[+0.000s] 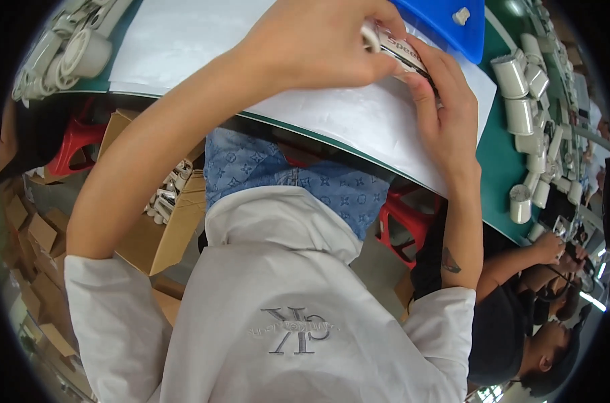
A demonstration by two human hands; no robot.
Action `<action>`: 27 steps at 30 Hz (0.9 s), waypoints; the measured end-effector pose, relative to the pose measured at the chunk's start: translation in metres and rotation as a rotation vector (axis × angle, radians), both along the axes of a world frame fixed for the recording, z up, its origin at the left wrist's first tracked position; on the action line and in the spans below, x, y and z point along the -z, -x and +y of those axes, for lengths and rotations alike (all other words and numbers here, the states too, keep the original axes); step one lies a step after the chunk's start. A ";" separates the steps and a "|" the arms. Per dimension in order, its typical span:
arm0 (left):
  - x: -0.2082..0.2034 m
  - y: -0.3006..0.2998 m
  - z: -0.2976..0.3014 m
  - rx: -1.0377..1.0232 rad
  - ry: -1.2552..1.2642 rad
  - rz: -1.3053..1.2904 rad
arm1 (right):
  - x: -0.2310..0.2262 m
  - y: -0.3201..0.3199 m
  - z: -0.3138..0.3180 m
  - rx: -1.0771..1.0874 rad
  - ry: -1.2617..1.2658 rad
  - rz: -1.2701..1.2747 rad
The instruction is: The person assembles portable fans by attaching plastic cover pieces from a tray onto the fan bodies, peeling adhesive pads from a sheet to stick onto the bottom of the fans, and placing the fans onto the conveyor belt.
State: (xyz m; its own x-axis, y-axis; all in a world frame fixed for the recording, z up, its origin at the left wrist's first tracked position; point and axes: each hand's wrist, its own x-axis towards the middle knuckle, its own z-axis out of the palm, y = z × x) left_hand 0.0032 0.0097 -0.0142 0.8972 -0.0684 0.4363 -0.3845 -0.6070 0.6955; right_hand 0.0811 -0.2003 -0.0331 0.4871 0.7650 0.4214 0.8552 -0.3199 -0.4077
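My left hand (pixel 325 47) and my right hand (pixel 447 107) are closed on one slim white plastic part (pixel 400 50) above the white sheet (pixel 359 124) on the table. The part has lettering on its side and a dark line along its length. At the end by my left fingers shows a pale rounded piece (pixel 370 37); whether it is joined to the part I cannot tell. My right thumb and fingers grip the other end from both sides. Fingers hide much of the part.
A blue tray (pixel 471 43) at the far right holds a small white piece (pixel 461 16). White plastic parts lie in piles at the left (pixel 86 54) and right (pixel 520 117) on the green table (pixel 496 191). Below are a cardboard box (pixel 174 235) and red stools (pixel 402 221). Another person (pixel 496 316) works at right.
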 end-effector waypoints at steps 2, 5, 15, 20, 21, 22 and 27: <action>-0.002 -0.007 0.002 -0.060 0.039 0.088 | -0.009 -0.004 -0.001 -0.021 -0.035 0.139; -0.020 0.010 -0.002 -0.097 0.445 -0.121 | -0.026 0.005 -0.005 0.014 -0.101 0.378; -0.055 0.035 -0.058 0.103 0.982 0.066 | -0.074 0.067 -0.012 -0.385 -0.804 0.231; -0.057 0.038 -0.079 0.281 1.054 0.201 | -0.116 0.085 -0.026 -0.556 -0.533 0.011; -0.054 0.040 -0.081 0.292 0.995 0.234 | -0.116 0.087 -0.027 -0.578 -0.522 0.014; -0.052 0.041 -0.084 0.306 1.050 0.293 | -0.113 0.087 -0.025 -0.590 -0.524 0.024; -0.046 0.038 -0.093 0.347 0.997 0.347 | -0.100 0.101 -0.017 -0.583 -0.653 0.095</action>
